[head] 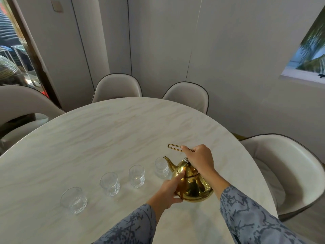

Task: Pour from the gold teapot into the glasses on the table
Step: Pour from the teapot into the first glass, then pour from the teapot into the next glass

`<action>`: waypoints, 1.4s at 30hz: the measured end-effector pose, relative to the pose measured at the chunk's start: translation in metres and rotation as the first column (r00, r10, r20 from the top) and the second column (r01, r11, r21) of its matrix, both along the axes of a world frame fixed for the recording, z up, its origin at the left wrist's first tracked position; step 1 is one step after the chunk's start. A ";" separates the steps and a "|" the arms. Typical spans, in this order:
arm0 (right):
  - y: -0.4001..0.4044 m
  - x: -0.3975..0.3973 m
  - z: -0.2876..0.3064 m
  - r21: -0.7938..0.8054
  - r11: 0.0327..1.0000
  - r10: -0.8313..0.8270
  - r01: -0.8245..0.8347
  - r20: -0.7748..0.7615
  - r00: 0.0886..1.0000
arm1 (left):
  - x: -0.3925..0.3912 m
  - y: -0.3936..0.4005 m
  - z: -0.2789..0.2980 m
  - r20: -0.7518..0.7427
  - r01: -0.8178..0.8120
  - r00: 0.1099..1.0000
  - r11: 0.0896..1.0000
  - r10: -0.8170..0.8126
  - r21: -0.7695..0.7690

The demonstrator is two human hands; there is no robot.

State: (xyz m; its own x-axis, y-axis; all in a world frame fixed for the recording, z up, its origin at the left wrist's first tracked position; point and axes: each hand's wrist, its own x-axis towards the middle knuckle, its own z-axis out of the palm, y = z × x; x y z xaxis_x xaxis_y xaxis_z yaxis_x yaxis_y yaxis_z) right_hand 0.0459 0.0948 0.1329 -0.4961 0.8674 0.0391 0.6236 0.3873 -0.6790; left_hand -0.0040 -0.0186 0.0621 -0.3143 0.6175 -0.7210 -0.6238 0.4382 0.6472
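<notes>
A shiny gold teapot [195, 185] stands at the right of the round marble table [109, 131]. Its spout points left, over the rightmost glass [161, 167]. My right hand [199, 158] is closed on the thin wire handle above the lid. My left hand [169, 190] rests against the pot's left side, with the index finger stretched up to the lid's edge. Several clear glasses stand in a diagonal row to the left: one [136, 176], another [110, 184], and the nearest [73, 199]. All of them look empty.
Beige padded chairs ring the table: two at the far side [117, 88] [186, 96], one on the left [21, 101], one on the right [284, 166]. A pale panelled wall stands behind them.
</notes>
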 end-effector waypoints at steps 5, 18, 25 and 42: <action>-0.011 -0.007 0.003 0.006 0.998 0.058 -0.058 0.012 0.998 | 0.001 -0.017 0.005 0.027 -0.022 0.999 0.999 0.021 0.033; -0.070 -0.048 0.005 0.022 0.993 0.109 -0.113 0.151 0.982 | -0.014 -0.075 0.010 0.182 -0.126 0.976 0.992 0.120 0.020; -0.085 -0.066 0.013 0.031 0.994 0.099 -0.108 0.218 0.971 | -0.021 -0.084 0.006 0.287 -0.154 0.948 0.988 0.140 0.027; -0.090 -0.074 0.030 0.088 0.981 0.142 -0.173 0.286 0.948 | -0.022 -0.083 0.004 0.361 -0.166 0.923 0.984 0.131 0.069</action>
